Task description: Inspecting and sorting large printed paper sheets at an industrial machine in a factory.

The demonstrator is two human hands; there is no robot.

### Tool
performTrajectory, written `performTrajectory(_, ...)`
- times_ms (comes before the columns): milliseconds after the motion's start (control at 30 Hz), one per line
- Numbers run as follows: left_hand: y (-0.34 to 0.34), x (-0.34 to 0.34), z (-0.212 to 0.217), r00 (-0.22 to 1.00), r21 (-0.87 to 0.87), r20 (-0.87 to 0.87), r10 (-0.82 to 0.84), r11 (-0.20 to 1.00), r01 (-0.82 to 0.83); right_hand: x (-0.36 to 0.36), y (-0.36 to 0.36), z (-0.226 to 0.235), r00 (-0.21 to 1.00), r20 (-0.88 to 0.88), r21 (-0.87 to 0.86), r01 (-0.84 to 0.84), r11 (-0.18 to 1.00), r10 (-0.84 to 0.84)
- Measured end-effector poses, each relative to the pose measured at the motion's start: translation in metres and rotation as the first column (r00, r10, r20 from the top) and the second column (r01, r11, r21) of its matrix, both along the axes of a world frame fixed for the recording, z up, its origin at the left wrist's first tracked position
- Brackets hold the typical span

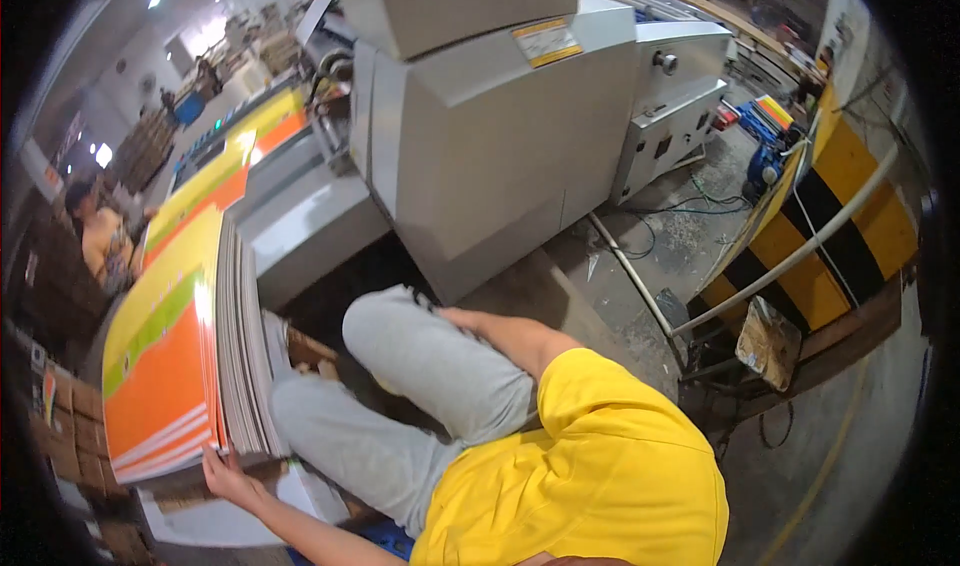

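Head view: one stack of printed sheets (165, 376), lying eleven o'clock from my left hand (232, 482), the nearer.
Long axis roughly six to half past twelve; left fingers slightly parted, touching the near corner at the stack's five o'clock; whether they pinch a sheet, I cannot tell. Right hand (458, 318), well apart at two o'clock from the left, by the right knee (385, 318); fingers partly hidden, grip unreadable. Top sheet: yellow, green band, orange, white stripes; grey-white layered side.

Yellow-and-black striped barrier (822, 209) behind a pale rail (840, 222) at right, blue drum (188, 109) in the left background.
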State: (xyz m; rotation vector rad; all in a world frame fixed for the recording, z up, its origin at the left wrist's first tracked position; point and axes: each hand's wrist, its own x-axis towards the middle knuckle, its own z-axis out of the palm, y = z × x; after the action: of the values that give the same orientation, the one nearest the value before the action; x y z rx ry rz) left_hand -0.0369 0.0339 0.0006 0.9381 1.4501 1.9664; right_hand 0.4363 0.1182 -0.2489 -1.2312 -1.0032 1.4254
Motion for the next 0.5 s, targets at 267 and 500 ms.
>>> performTrajectory(267,0.015,-0.038,-0.015,0.996,-0.015,-0.062,0.065,0.998,-0.066,-0.037,-0.033,0.006,0.992,-0.095,-0.079,-0.089,0.993,0.081)
performTrajectory(500,0.034,-0.055,-0.02,0.998,0.037,-0.053,0.041,0.999,-0.039,-0.06,-0.046,0.025,0.962,-0.208,-0.203,-0.219,0.954,0.177)
